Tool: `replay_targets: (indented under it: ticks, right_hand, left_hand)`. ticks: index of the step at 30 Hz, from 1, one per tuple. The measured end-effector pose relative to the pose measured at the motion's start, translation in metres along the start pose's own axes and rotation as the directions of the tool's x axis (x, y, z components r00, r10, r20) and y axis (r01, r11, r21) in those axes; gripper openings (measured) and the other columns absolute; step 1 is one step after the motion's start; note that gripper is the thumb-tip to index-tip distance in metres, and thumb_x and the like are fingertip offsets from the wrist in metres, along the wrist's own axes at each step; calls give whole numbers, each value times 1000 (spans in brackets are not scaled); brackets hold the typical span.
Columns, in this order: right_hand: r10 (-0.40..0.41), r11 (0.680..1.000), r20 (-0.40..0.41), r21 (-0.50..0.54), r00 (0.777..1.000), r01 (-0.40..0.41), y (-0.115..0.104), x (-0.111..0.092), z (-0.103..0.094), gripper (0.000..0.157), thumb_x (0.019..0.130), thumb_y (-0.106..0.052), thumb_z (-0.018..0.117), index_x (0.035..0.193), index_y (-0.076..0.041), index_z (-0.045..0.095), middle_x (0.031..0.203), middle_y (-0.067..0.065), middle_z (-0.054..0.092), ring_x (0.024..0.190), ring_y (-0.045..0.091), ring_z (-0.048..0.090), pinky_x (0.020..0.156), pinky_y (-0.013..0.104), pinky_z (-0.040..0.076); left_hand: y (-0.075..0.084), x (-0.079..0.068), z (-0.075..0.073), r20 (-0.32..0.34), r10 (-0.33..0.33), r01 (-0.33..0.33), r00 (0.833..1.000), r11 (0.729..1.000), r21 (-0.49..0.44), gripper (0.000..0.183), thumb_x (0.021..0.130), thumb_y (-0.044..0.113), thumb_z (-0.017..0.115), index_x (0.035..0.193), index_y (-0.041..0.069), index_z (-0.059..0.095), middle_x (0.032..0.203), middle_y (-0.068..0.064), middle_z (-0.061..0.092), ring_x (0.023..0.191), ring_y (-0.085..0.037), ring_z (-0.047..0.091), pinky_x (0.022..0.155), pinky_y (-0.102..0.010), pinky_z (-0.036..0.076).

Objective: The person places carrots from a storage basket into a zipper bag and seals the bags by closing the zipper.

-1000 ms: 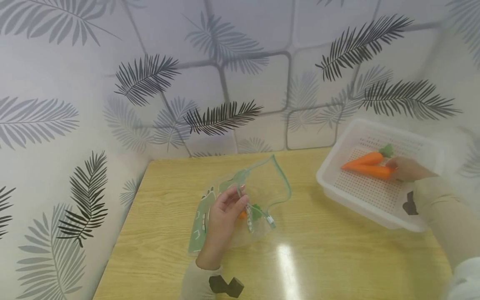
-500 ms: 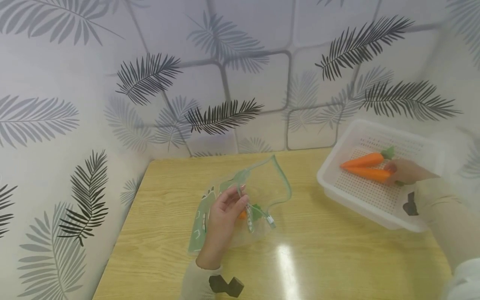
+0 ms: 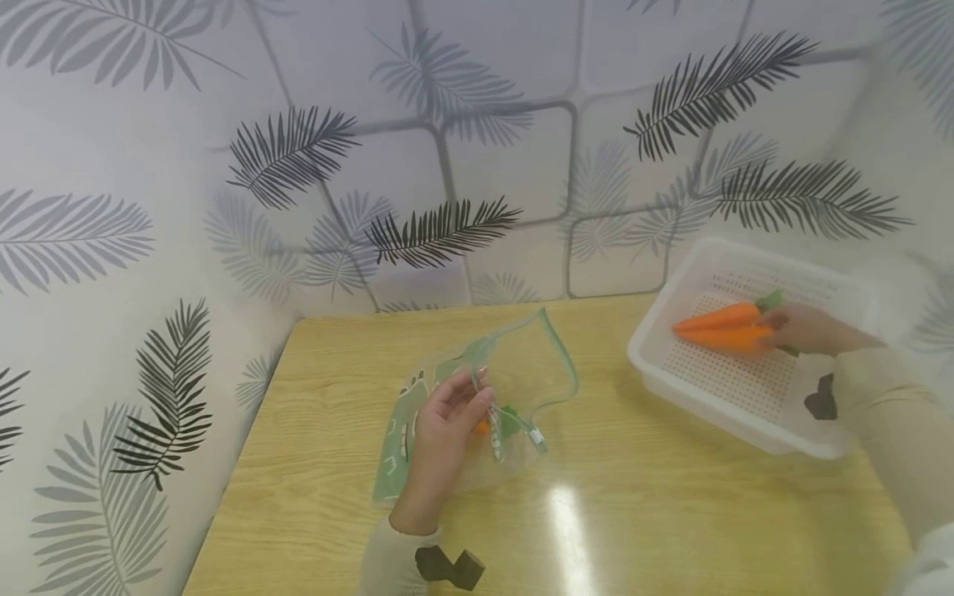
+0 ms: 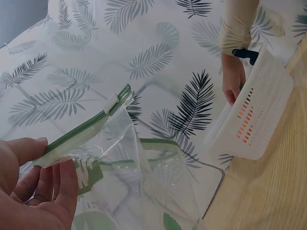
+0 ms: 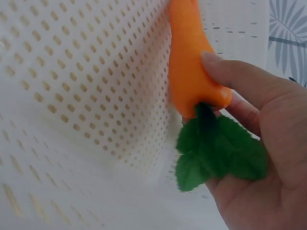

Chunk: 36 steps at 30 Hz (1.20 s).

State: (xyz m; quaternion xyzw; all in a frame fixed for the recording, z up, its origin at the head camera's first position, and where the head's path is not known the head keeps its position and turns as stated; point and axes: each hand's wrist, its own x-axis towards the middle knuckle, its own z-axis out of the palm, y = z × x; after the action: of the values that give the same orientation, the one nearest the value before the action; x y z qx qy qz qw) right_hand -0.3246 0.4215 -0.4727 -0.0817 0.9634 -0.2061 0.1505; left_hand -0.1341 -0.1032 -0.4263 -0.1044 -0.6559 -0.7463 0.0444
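My left hand [image 3: 440, 439] pinches the edge of a clear zipper bag [image 4: 76, 134] with green trim between thumb and fingers. The bag's mouth gapes towards the right, and through its film show a green leaf [image 3: 510, 420] and a bit of orange. Reaching into a white perforated basket [image 3: 674, 387], my right hand [image 3: 805, 329] grips a toy carrot [image 5: 189, 72] near its leafy end, thumb on top. The green leaves [image 5: 216, 148] hang over the palm. A second carrot [image 3: 719, 316] lies alongside it, its tip next to the held one's.
The basket stands at the right of a wooden table [image 3: 633, 513], close to the back wall [image 3: 514, 182] covered in leaf-patterned sheeting. A dark wrist-worn piece [image 3: 450, 569] sits on the left sleeve, and a similar one [image 3: 822, 397] on the right.
My right hand has shifted slightly up and right, and the held carrot has swung closer against the other carrot. The left hand and bag have stayed put.
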Motion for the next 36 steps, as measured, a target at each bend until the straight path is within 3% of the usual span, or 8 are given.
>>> replay_targets:
  ticks: [9, 15, 22, 30, 33, 36]
  right_hand:
    - [-2, 999, -34, 40, 999, 4, -6, -4, -8, 80, 75, -58, 57, 124, 3, 42, 122, 32, 41, 102, 47, 44, 78, 58, 40]
    - [-22, 995, -98, 94, 995, 31, -18, -15, -17, 72, 77, -55, 57, 125, -3, 43, 122, 28, 44, 91, 38, 55, 71, 49, 47]
    - [-53, 988, -168, 132, 984, 75, -26, -24, -25, 62, 79, -48, 59, 123, -6, 47, 121, 22, 48, 92, 33, 55, 69, 41, 49]
    - [-52, 976, -237, 192, 970, 99, -34, -34, -32, 57, 79, -43, 63, 122, -9, 50, 121, 16, 49, 82, -6, 47, 68, 29, 47]
    - [-45, 974, -235, 207, 971, 95, -42, -38, -35, 58, 79, -44, 62, 123, -10, 49, 122, 16, 49, 87, -1, 46, 70, 31, 46]
    - [-48, 971, -224, 218, 973, 98, -50, -42, -38, 60, 79, -45, 60, 125, -9, 47, 122, 17, 49, 97, 14, 46, 75, 37, 43]
  left_hand:
    - [1, 1, 0, 1, -16, 16, 1000, 1000, -9, 37, 84, 21, 61, 117, 7, 51, 115, -8, 55, 104, -24, 53, 84, -30, 47]
    - [0, 3, 1, 2, -7, 7, 1000, 1000, -24, 35, 83, 21, 62, 115, 9, 53, 117, -7, 55, 105, -24, 53, 85, -30, 46]
    - [-2, 3, 1, 3, -14, 14, 1000, 1000, -21, 34, 83, 22, 63, 114, 10, 54, 116, -6, 54, 105, -27, 52, 85, -30, 47]
    - [1, 0, 4, -5, -17, 17, 1000, 1000, -21, 35, 83, 22, 62, 114, 7, 53, 115, -8, 54, 106, -35, 49, 84, -28, 47]
    - [2, -1, 5, -7, -15, 15, 1000, 1000, -15, 36, 83, 23, 62, 114, 7, 53, 114, -8, 54, 104, -31, 51, 84, -28, 47]
    - [4, -2, 6, -13, -13, 13, 1000, 1000, -1, 36, 83, 24, 62, 114, 8, 54, 114, -8, 55, 103, -28, 52, 84, -28, 47]
